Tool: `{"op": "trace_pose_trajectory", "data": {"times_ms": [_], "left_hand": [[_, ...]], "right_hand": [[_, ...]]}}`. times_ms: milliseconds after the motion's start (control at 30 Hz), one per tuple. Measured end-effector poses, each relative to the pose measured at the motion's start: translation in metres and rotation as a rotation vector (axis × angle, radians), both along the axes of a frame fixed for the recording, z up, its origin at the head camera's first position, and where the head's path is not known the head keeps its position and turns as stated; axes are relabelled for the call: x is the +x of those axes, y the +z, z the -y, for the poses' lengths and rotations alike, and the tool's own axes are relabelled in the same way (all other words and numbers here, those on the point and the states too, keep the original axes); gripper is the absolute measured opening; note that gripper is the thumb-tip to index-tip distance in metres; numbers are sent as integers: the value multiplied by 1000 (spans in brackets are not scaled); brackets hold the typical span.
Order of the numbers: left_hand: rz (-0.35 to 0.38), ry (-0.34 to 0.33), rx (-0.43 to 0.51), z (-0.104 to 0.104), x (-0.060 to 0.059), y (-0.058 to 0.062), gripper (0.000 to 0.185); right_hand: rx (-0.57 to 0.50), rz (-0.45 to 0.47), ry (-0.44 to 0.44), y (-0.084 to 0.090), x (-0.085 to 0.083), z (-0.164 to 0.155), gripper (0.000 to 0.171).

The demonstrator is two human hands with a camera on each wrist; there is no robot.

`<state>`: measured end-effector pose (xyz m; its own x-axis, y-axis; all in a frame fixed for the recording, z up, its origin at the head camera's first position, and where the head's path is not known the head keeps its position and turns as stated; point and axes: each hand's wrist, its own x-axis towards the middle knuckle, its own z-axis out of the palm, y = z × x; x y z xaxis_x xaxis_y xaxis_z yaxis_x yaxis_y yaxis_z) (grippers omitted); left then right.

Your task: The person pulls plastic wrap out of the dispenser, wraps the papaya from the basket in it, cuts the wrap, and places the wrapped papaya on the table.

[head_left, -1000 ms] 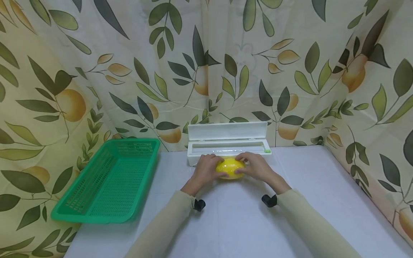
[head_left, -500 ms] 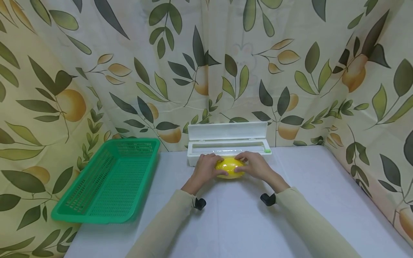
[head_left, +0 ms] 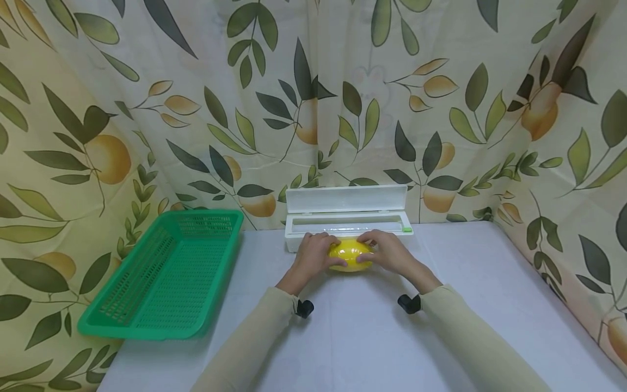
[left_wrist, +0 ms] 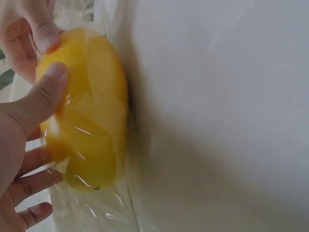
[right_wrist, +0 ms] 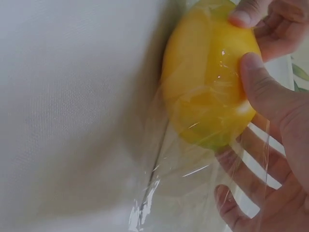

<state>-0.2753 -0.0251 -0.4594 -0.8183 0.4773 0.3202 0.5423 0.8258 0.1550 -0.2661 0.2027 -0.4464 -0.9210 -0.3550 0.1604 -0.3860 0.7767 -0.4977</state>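
A yellow mango-like fruit (head_left: 350, 255) with greenish ends lies under clear cling film (right_wrist: 178, 193), whose loose creased edges spread past both ends. My left hand (head_left: 313, 255) grips its left side, the thumb (left_wrist: 50, 89) on the near face and the fingers behind. From the right, my right hand (head_left: 389, 255) grips it the same way, thumb (right_wrist: 263, 84) on the film. The fruit sits just in front of a white cling film dispenser (head_left: 299, 240), its lid (head_left: 345, 200) raised and a film roll (head_left: 352, 227) visible inside.
A green perforated plastic basket (head_left: 201, 326) stands on the left of the white-covered table (head_left: 362, 348). Leaf-and-fruit patterned curtains (head_left: 343, 109) close off the back and both sides. Both wrists carry a small black camera (head_left: 409, 304).
Both thumbs have shifted slightly on the film over the fruit, the right one a little to the left. The fruit, dispenser and basket stay in place.
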Motion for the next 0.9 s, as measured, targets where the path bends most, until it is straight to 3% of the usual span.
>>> {"op": "trace_pose_trajectory", "data": {"times_ms": [300,567,700,900], "left_hand": [[7,18,-95,-3,1,6,65],[-12,23,-114,-3,4,8,68],[-8,23,-108,-3,5,8,67],[-12,30,-118,-3,6,6,68]], "right_hand": [[36,-147,42,6,7,-9,48],[13,-289,-125,9,0,-45,42],[-8,-227,-187,8,-4,-65,51],[-63,-80,-207,-2,-11,-84,62]]}}
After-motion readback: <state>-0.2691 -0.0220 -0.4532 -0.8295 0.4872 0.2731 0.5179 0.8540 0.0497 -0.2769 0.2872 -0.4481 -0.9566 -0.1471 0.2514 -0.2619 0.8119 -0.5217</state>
